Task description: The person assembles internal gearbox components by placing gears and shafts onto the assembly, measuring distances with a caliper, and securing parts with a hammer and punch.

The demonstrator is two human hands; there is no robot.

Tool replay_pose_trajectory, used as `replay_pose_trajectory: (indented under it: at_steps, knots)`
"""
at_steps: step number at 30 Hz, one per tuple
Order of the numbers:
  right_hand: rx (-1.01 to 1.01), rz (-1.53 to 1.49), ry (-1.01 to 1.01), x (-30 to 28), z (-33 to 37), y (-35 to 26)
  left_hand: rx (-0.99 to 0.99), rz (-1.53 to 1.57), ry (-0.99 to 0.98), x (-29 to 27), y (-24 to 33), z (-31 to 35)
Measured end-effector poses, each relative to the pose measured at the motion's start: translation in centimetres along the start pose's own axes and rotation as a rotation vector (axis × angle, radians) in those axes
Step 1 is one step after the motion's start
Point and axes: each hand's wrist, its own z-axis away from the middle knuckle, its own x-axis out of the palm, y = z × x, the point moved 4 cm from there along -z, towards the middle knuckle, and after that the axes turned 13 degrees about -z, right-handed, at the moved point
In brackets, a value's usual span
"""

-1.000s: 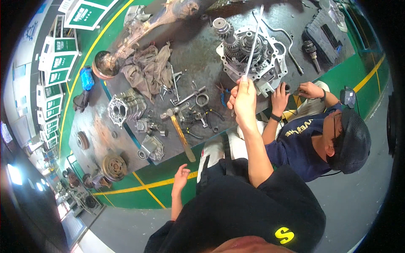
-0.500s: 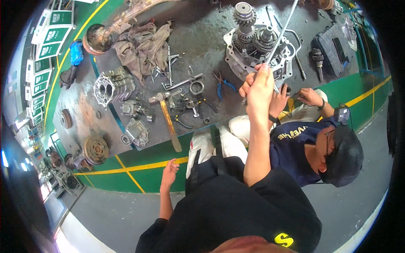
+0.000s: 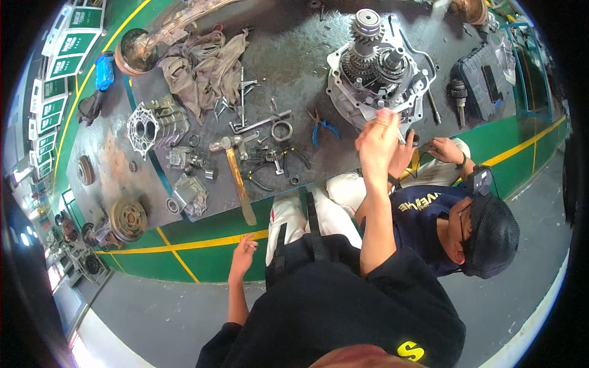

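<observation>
My right hand (image 3: pixel 377 146) is closed in a fist over the near edge of a gearbox housing (image 3: pixel 343 92) with a tall stack of gears (image 3: pixel 367 38) standing in it. It seems to hold a long metal rod, now smeared and mostly lost to sight. Right beside it is a co-worker's hand (image 3: pixel 402 156), close to a small dark ring-shaped part (image 3: pixel 415 138). Low at my left side, off the bench, hangs my left hand (image 3: pixel 243 253), its fingers loosely apart and nothing in them. The hammer (image 3: pixel 239 178) lies nearest to it, handle past the bench edge.
On the bench (image 3: pixel 294 67) lie blue-handled pliers (image 3: pixel 322 127), a metal ring (image 3: pixel 281 130), a grey rag (image 3: pixel 205 70) and a cast housing (image 3: pixel 158 126). A geared shaft (image 3: pixel 459 101) and a black case (image 3: pixel 475 80) are farther right. The co-worker (image 3: pixel 429 214) sits close at my right.
The rod that slanted up and right from my right fist no longer shows clearly. That fist has turned and dropped a little. My left hand stays down, and the whole view has shifted slightly.
</observation>
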Motion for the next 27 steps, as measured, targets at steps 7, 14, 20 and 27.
replay_pose_trajectory:
  at_steps: [7,14,20,27]
  knots:
    - [-0.265,0.078,-0.087,-2.8,2.0,-0.5,0.022,0.056,-0.017,0.0,0.1,-0.9]
    - [-0.404,0.424,-0.203,-3.4,1.4,-3.0,-0.013,-0.005,-0.058,1.5,-1.3,-2.3]
    - [-0.125,0.397,-0.2,-2.1,-0.7,-3.3,-0.01,0.095,-0.006,3.0,-1.7,-2.1]
    - [-0.454,0.765,-0.143,-1.0,-0.7,-5.7,-0.015,0.13,-0.034,4.6,-2.4,-3.1]
